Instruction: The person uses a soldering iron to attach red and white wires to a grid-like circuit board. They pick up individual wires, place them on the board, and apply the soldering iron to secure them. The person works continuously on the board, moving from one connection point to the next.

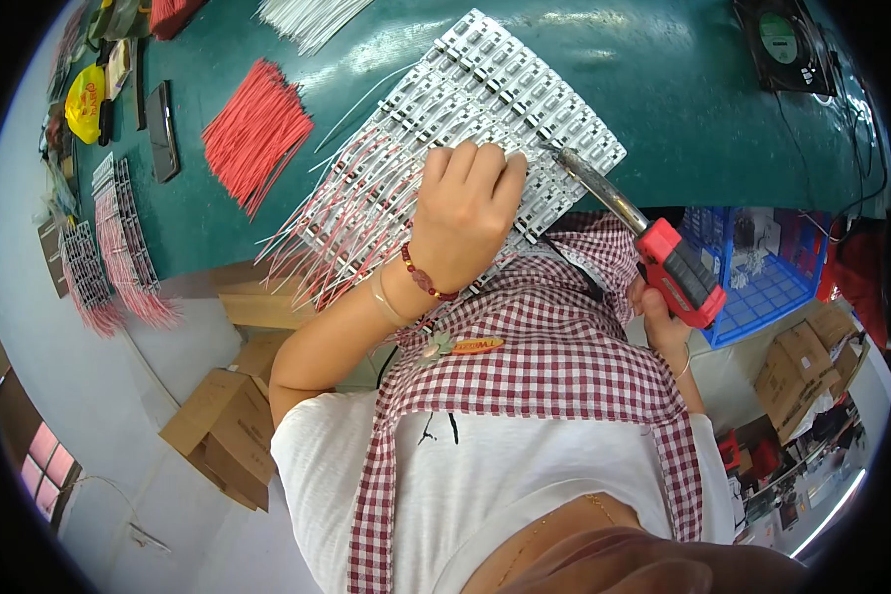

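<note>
My left hand (465,213) rests fingers-down on a white panel of small circuit boards (485,99) lying on the green table (663,89), pressing it flat. Many red and white wires (337,223) stick out of the panel's left side. My right hand (658,317) grips the red handle of a soldering iron (678,267). Its metal tip (564,158) touches the panel's right edge, close to my left fingertips. A red bead bracelet circles my left wrist.
A loose bundle of red wires (252,129) and white wires (307,18) lie further back. More wired panels (119,247) sit at the left edge beside a dark phone (161,129). A fan (787,45) stands far right. Below are a blue crate (752,277) and cardboard boxes (223,436).
</note>
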Available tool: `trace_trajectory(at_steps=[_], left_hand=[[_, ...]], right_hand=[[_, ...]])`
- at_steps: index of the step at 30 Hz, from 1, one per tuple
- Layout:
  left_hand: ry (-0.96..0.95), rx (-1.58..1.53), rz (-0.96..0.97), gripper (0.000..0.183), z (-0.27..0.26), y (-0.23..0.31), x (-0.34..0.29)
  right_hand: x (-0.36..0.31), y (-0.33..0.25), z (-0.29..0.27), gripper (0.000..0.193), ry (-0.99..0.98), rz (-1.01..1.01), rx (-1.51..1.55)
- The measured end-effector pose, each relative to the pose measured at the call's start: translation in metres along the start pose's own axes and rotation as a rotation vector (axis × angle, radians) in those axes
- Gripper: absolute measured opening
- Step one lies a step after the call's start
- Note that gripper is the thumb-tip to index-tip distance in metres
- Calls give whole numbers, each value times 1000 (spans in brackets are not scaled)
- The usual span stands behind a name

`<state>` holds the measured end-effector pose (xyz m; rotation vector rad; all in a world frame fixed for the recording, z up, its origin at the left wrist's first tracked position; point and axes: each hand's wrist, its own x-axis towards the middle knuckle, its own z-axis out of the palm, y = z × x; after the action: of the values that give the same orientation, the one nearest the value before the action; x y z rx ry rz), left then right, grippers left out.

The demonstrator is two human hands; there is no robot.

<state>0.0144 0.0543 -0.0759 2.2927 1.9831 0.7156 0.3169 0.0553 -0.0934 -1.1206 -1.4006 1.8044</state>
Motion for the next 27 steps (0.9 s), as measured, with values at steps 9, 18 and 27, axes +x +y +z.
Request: trace_trajectory(at_steps=[9, 18, 27], left_hand=[[-8, -56, -15, 25, 6, 3, 0], [-20, -30, -14, 24, 7, 3, 1], [4, -11, 16, 24, 2, 4, 3]], right_hand=[[-10, 11, -5, 24, 54, 52, -175], [-8, 7, -1, 19, 72, -12, -161], [-11, 2, -4, 25, 35, 20, -35]])
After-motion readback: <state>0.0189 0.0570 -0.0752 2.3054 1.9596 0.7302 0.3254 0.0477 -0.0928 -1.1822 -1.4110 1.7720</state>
